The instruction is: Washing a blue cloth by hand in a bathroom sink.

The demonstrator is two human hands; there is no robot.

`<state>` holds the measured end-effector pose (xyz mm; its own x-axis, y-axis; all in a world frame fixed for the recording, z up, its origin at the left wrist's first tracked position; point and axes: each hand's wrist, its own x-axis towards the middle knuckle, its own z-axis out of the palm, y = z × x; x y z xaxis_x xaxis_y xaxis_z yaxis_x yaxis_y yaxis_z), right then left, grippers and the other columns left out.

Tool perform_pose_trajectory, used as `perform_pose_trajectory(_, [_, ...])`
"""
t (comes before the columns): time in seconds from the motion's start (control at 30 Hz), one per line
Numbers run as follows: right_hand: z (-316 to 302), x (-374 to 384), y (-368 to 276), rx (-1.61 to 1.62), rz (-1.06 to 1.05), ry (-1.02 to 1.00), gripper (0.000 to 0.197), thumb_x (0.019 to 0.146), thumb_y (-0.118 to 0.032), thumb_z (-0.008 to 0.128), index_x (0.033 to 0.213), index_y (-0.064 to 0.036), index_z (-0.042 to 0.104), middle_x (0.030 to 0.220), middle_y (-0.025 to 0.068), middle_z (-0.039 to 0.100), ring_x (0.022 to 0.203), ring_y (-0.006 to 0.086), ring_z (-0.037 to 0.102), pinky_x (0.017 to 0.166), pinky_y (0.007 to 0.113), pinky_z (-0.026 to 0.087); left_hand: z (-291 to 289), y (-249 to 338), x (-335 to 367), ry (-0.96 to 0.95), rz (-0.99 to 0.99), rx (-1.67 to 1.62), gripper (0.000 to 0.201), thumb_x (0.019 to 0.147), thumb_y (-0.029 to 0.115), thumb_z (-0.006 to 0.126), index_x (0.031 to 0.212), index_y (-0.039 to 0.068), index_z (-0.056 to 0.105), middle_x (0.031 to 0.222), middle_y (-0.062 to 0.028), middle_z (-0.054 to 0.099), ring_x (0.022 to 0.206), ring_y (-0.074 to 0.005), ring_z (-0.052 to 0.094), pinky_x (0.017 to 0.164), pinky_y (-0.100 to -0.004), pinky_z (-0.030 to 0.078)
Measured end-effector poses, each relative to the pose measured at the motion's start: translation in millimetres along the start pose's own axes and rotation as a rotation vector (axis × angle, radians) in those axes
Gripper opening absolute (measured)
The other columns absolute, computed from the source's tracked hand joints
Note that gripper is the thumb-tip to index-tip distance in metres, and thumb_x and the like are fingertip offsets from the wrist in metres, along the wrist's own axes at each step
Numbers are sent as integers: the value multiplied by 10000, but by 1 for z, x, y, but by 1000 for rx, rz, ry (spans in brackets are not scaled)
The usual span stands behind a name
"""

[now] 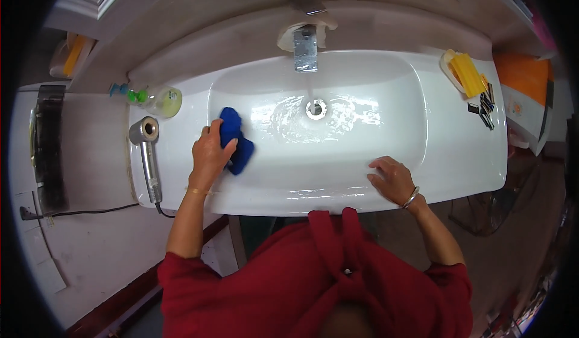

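My left hand (210,155) grips a blue cloth (242,153) at the left side of the white sink basin (362,75). The cloth hangs bunched against the sloping inner wall, its lower part slightly blurred. Over the basin's front right rim is my right hand (393,180), holding nothing, its fingers loosely bent and the thumb apart. Water runs from the square metal faucet (306,48) at the back. It spreads in a shallow rippling layer around the round drain (315,109).
On the left ledge lie a hair dryer (148,157) with its cord and a clear pump bottle (163,101) of yellowish-green liquid. The right ledge carries a yellow item in a dish (464,75) and several small dark clips (484,110). An orange-and-white box (523,97) stands beyond it.
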<state>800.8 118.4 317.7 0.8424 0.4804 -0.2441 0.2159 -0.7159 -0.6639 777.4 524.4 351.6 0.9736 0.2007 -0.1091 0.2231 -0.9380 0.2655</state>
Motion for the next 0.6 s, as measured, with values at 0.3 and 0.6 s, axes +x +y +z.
perform_pose_trajectory(0.3, [5,5,-3,63,-15,63,202,754,-189,627,887,-38,618,876,118,617,770,278,604,680,349,475,136,62,60,-26,173,-471,547,647,184,729,1060,47,396,917,-207,521,789,-337,561,711,-390,485])
perform_pose_trajectory(0.6, [-3,8,14,247,79,36,226,780,-196,639,945,-44,608,846,83,620,727,186,597,653,281,469,18,19,46,-307,-120,-1111,434,617,142,764,929,59,473,862,-35,548,837,-122,530,786,-285,443])
